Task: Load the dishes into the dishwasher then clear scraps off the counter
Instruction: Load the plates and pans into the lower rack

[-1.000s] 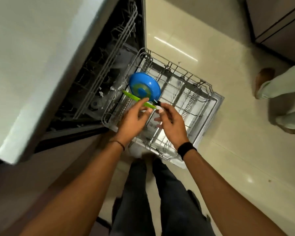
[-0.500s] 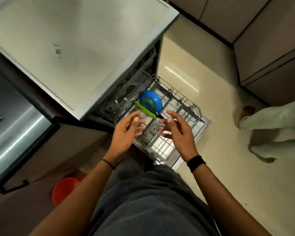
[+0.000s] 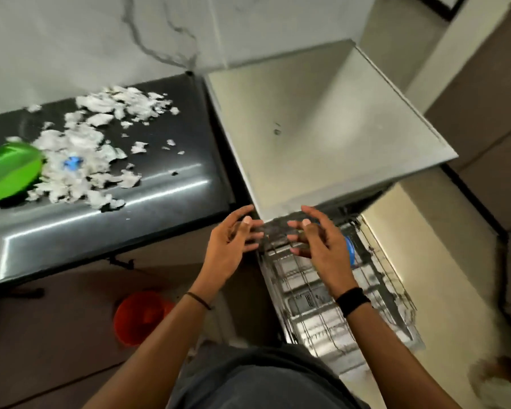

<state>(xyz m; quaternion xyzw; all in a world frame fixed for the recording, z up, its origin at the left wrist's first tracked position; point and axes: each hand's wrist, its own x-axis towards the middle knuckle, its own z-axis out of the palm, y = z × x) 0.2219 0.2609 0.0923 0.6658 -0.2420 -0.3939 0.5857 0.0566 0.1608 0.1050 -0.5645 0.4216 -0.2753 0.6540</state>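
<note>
My left hand (image 3: pixel 229 242) and my right hand (image 3: pixel 319 242) hover empty with fingers spread, just above the near end of the pulled-out dishwasher rack (image 3: pixel 375 299). A sliver of a blue bowl (image 3: pixel 349 249) shows in the rack behind my right hand. White paper scraps (image 3: pixel 86 154) lie scattered over the dark counter (image 3: pixel 148 202) at the left. A green bowl (image 3: pixel 8 172) stands at the counter's left edge, touching the scraps. A small blue bit (image 3: pixel 72 163) lies among them.
The dishwasher's pale top panel (image 3: pixel 331 128) juts out right of the counter, above the rack. An orange bucket (image 3: pixel 140 315) stands on the floor below the counter. Brown cabinets (image 3: pixel 490 113) line the right side. The frame is motion-blurred.
My head has lifted from the rack toward the counter, bringing the scraps and green bowl into view. Both hands let go of the green utensil and rose away from the rack, empty.
</note>
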